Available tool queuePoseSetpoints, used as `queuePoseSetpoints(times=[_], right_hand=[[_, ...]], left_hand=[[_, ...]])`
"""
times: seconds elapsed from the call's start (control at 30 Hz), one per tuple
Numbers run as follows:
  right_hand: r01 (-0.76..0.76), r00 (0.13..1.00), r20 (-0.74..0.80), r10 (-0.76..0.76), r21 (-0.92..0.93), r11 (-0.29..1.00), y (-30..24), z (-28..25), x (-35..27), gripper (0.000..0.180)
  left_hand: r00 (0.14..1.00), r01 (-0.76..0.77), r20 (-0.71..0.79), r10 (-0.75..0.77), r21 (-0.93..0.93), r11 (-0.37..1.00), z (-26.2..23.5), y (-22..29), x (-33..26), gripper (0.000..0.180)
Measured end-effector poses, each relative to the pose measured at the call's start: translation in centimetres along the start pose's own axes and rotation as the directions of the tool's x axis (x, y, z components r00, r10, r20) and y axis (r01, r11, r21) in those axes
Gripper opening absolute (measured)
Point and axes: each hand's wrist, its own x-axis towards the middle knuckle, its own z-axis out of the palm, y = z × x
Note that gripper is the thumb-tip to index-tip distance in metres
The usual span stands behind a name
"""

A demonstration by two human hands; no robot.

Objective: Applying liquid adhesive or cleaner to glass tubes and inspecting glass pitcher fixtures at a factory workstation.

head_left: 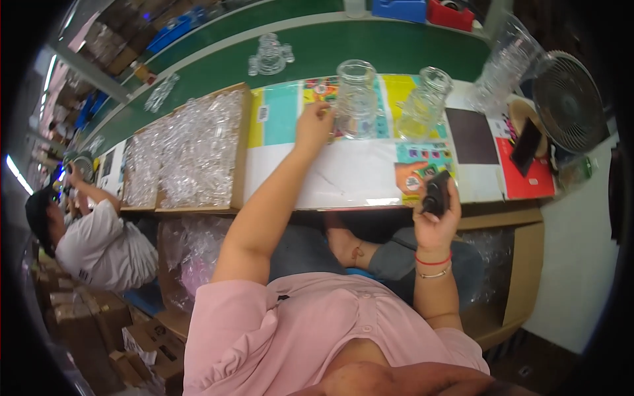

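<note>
My left hand (315, 127) reaches over the printed sheet on the table, its fingers curled together just left of a tall clear jar-like piece (356, 99). What those fingers hold, if anything, is too small to make out. Close to the table's front edge, my right hand (439, 214) is closed around a black handheld device (436, 193), whose exact kind does not show. A second clear piece (424, 105), with a narrower neck, stands tilted in the picture to the right of the first.
A cardboard tray (241, 145) full of clear plastic parts sits at left. Behind runs a green conveyor belt (317, 49) carrying clear parts (269, 56). At right are stacked clear cups (505, 66), a fan (569, 99) and a phone (526, 145). A co-worker (99, 244) sits further left.
</note>
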Motion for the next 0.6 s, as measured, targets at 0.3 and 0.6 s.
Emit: queuePoseSetpoints(times=[0.3,0.6], right_hand=[[-0.099,0.995,0.018,0.097,0.090,0.991,-0.4,-0.4,1.1,0.028],[-0.106,0.994,-0.016,0.106,0.010,0.994,0.8,0.8,0.8,0.027]], left_hand=[[0.917,-0.385,0.046,0.396,0.361,0.849,-12.8,2.5,-4.4,0.024],[0.945,0.128,-0.293,0.147,0.742,0.658,-23.7,-10.7,0.1,0.024]])
